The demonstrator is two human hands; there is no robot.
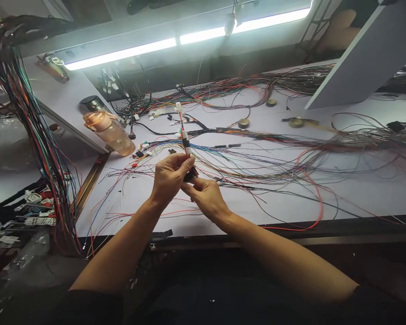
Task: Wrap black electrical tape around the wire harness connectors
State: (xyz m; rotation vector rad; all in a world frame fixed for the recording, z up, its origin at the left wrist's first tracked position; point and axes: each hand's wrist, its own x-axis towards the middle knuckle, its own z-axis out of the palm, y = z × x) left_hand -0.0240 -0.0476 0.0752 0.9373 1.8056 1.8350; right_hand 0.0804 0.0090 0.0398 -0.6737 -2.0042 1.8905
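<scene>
My left hand (169, 177) and my right hand (205, 197) meet above the near part of a white work board (291, 198). Both pinch a thin red wire lead (186, 149) that rises upright from my fingers. It carries a black sleeve and small white connectors, the top one at about (178, 107). A small dark piece (190, 176) sits between my fingertips; I cannot tell what it is. A spread wire harness (257, 135) of many coloured wires lies across the board behind my hands.
A peach water bottle (108, 131) lies on its side at the board's left edge. A thick hanging wire bundle (37, 131) crosses the left. Tape rolls (243, 123) rest at mid-board. A slanted grey panel (362, 58) stands far right, under a tube light (189, 38).
</scene>
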